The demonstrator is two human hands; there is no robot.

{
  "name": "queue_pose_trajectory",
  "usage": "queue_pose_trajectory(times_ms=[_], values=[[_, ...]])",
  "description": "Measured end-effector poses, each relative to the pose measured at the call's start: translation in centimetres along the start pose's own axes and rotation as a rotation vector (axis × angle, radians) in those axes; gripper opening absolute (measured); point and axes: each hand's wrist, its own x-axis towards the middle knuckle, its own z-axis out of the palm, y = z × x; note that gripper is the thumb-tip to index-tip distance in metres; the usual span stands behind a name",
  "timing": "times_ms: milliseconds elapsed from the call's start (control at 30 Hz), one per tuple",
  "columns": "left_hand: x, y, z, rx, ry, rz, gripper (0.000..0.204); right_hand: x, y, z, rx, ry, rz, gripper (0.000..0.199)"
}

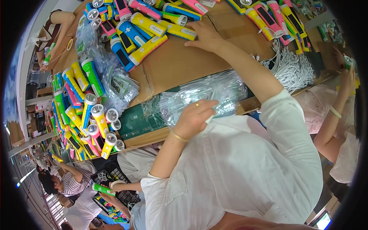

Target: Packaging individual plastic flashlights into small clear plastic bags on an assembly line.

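My right hand (209, 37) reaches across the cardboard-covered table, fingers spread, at the tail end of a yellow flashlight (178, 30). Its thumb and fingertips lie to either side of that end and do not look closed round it. More flashlights in yellow, blue, pink and green lie piled just left of it, among them a yellow and pink one (148, 50). Close to my body, my left hand (196, 119) is curled shut, a ring on one finger. A small white bit shows at its fingertips; what it is I cannot make out. Clear plastic bags (226, 92) lie beneath and beyond this hand.
Bundled white cables (293, 71) lie at the right, below more flashlights (268, 19). On the left stand heaped flashlights (89, 111) beside clear bags with printed cards (120, 86). Co-workers sit around; one at lower left holds a green flashlight (102, 188) over a black crate.
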Motion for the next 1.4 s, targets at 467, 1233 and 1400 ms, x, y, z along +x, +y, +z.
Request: queue_pose_trajectory(times_ms=[467, 1233, 1400], values=[[-0.7, -1.8, -0.6, -0.144, 0.098, -0.179, 0.014, -9.0, 0.9, -7.6, 0.904, -0.449, 0.370, 0.048], [1.8, -1.6, -0.4, -0.213, 0.114, 0.006, 0.019, -17.1, -7.3, -7.4, -0.339, -0.580, -0.283, 0.018], [1.1, -2.7, -0.7, -0.092, 0.200, -0.106, 0.017, -14.1, -2.3, -11.9, 0.035, -0.430, 0.218, 0.031]])
